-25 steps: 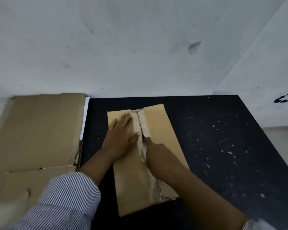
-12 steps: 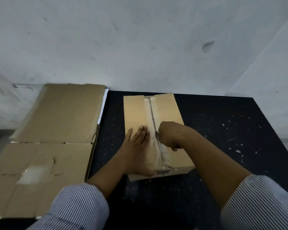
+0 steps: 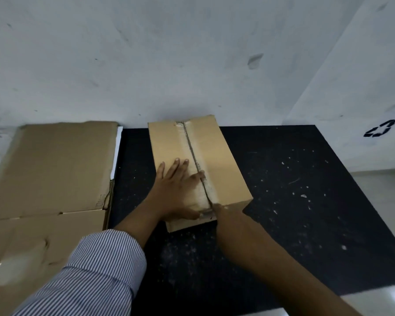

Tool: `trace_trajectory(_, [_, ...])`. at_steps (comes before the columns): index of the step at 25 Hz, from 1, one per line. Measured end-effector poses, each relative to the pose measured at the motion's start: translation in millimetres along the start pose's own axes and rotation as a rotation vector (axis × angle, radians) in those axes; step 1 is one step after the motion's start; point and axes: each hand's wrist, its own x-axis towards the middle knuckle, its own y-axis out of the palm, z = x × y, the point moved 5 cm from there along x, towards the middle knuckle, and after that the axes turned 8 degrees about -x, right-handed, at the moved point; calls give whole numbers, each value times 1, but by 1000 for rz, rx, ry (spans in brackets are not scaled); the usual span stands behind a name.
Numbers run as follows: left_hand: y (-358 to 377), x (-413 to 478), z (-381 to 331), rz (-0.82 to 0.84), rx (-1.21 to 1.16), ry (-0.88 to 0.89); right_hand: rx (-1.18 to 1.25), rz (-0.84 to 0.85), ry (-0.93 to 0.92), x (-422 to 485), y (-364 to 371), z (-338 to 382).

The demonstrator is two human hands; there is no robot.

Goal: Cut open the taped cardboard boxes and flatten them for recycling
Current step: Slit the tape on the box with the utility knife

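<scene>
- Right grip (image 3: 222,215): at the near end of the box's centre seam, where the top meets the front face. Its fingers are hidden behind the wrist, so I cannot tell whether it is closed or what it holds. A small grey thing (image 3: 206,213) shows just beside it; it may be a blade, but it is too small to confirm.
- Left grip (image 3: 176,185): flat, fingers spread and straight, pressing on the left flap. The thumb lies along the near edge. It holds nothing and only steadies the box.
- Box (image 3: 217,160): plain brown cardboard, upright and not yet flattened. It sits on the black bench (image 3: 306,201) with its far end close to the wall.
- Tape (image 3: 193,153): a pale strip along the seam, with a dark line down its full visible length.
- Step (judged): the top seam cut is at or near its end at the front edge.
- Next (judged): part the two flaps and confirm the tape is cut through. Then deal with the remaining taped seams and press the box flat. Keep the left fingers off the cut line.
- Flattened cardboard (image 3: 55,167): lies left of the bench, well apart from the box.
</scene>
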Motion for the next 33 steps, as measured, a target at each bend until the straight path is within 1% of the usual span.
trace_trajectory(2, [-2, -2, -6, -24, -23, 78, 38, -42, 25, -5, 12, -4])
trace_trajectory(5, [-5, -3, -21, -84, 5, 323, 86, -3, 74, -8, 32, -7])
trace_trajectory(6, [-7, -4, -24, -101, -1, 376, 119, -14, 89, -9, 37, -8])
trace_trajectory(8, [-12, -3, -25, -106, 2, 406, 184, -59, 107, -11, 46, -10])
trace_trajectory(10, [-20, 4, -29, -76, 114, 454, 234, -99, 125, -11, 51, -15])
trace_trajectory(13, [-39, 16, -35, 49, 292, 520, 254, -111, 146, -12, 53, -19])
trace_trajectory(15, [-50, 24, -35, 133, 296, 501, 263, -99, 146, -9, 55, -23])
trace_trajectory(17, [-53, 28, -28, 231, 163, 409, 330, -106, 137, -7, 52, -29])
trace_trajectory(20, [-46, 31, -18, 313, -34, 298, 591, -172, 39, -11, 40, -34])
trace_trajectory(22, [-44, 33, -17, 333, -106, 274, 695, -204, 28, -16, 40, -36])
trace_trajectory(25, [-42, 34, -19, 358, -187, 243, 706, -223, 62, -20, 54, -33])
trace_trajectory(28, [-43, 32, -19, 364, -289, 223, 706, -205, 95, -14, 66, -23])
trace_trajectory(29, [-43, 32, -18, 366, -318, 213, 771, -215, 98, -10, 68, -21])
trace_trajectory(31, [-44, 31, -16, 362, -371, 202, 1035, -171, 105, -7, 74, -19])
trace_trajectory(33, [-44, 30, -14, 361, -414, 196, 1133, -119, 105, -12, 77, -17])
